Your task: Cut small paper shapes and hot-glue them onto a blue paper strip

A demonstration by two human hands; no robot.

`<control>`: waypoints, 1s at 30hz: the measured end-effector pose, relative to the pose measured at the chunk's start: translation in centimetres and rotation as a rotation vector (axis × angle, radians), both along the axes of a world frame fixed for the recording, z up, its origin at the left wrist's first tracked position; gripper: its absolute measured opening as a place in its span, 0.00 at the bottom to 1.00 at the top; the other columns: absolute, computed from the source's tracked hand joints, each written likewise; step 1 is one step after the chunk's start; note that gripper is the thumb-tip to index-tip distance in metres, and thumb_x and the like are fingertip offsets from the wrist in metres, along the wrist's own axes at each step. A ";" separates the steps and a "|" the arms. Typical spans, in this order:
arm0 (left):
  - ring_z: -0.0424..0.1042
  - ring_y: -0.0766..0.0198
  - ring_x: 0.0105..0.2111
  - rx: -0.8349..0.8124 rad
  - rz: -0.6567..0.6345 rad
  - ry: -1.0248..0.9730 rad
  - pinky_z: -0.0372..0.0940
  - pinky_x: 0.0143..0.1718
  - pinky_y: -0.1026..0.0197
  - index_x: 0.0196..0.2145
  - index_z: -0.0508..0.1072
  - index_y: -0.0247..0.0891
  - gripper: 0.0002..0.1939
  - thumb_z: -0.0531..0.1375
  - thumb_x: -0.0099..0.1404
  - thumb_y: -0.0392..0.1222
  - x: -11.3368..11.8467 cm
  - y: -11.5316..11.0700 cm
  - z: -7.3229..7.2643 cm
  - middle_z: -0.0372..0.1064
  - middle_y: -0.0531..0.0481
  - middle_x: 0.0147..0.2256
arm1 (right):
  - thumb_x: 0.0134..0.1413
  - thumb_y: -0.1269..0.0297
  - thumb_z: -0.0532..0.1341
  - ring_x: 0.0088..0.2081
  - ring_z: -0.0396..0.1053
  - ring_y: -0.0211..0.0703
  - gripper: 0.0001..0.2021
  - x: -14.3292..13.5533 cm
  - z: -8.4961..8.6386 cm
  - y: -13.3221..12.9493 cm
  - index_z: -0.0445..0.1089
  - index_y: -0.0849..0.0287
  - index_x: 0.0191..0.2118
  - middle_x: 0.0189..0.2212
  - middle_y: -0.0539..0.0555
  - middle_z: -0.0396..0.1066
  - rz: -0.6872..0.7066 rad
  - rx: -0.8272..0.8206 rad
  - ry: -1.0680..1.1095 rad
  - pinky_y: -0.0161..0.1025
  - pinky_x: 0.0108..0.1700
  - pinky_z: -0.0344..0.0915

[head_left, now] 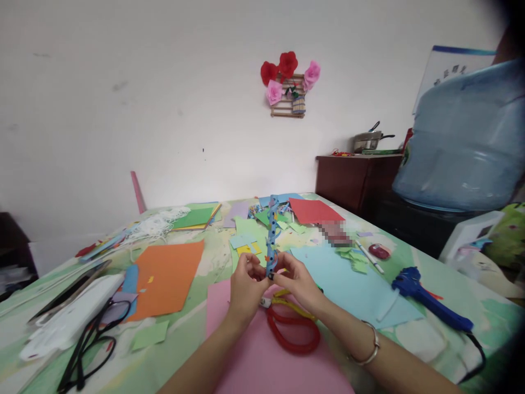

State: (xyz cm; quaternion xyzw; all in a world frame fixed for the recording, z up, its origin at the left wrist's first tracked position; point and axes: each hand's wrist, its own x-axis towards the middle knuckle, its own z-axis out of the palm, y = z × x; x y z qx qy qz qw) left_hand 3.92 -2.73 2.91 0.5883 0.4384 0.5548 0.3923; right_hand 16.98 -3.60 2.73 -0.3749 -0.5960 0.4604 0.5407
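Observation:
Between my two hands stands a narrow blue paper strip (272,232) with dark dots and small coloured bits along it, curling at its top. My left hand (249,282) pinches its lower end from the left. From the other side, my right hand (297,279) grips the same end, fingers closed. Below the hands, red-handled scissors (293,331) lie on a pink sheet (283,366). Something with a yellow handle (293,303) sits just above them, partly covered by my right hand.
An orange sheet (168,282), black glasses (96,334) and a white case (74,314) lie to the left. At right are a light blue sheet (348,284), a blue glue gun (430,298) and a white pen (369,257). White string (158,224) is heaped at the back.

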 end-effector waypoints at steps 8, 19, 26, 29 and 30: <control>0.63 0.70 0.22 0.023 -0.014 0.002 0.55 0.25 0.68 0.29 0.57 0.40 0.20 0.66 0.44 0.35 0.2 0.1 -0.4 0.62 0.61 0.21 | 0.43 0.72 0.57 0.29 0.64 0.36 0.07 -0.1 0.0 0.2 0.65 0.58 0.33 0.30 0.48 0.65 -0.038 0.041 -0.011 0.35 0.32 0.63; 0.71 0.58 0.40 -0.008 -0.205 0.004 0.65 0.33 0.61 0.38 0.68 0.37 0.20 0.65 0.45 0.36 -2.5 1.9 1.4 0.71 0.44 0.39 | 0.40 0.73 0.57 0.29 0.63 0.36 0.06 0.2 -0.5 1.0 0.65 0.60 0.29 0.25 0.46 0.64 -0.078 0.061 -0.081 0.35 0.33 0.62; 0.72 0.57 0.41 0.012 -0.164 -0.123 0.67 0.40 0.58 0.38 0.73 0.36 0.18 0.67 0.49 0.43 -3.2 1.7 2.3 0.73 0.43 0.37 | 0.41 0.75 0.56 0.30 0.65 0.36 0.10 -0.1 -0.5 0.7 0.68 0.59 0.33 0.28 0.47 0.68 0.037 0.046 -0.081 0.34 0.34 0.62; 0.72 0.57 0.38 -0.003 -0.225 -0.128 0.67 0.38 0.59 0.39 0.72 0.36 0.20 0.67 0.48 0.41 -3.0 1.5 2.1 0.73 0.44 0.36 | 0.41 0.76 0.57 0.29 0.65 0.35 0.10 -0.3 -0.5 0.5 0.67 0.59 0.33 0.29 0.48 0.68 0.060 0.040 -0.109 0.34 0.33 0.62; 0.72 0.58 0.37 -0.010 -0.242 -0.132 0.67 0.38 0.59 0.40 0.72 0.36 0.19 0.67 0.48 0.41 -3.0 1.5 2.0 0.73 0.45 0.35 | 0.40 0.76 0.57 0.29 0.66 0.35 0.10 -0.4 -0.5 0.4 0.67 0.59 0.33 0.29 0.48 0.68 0.066 0.046 -0.113 0.35 0.33 0.63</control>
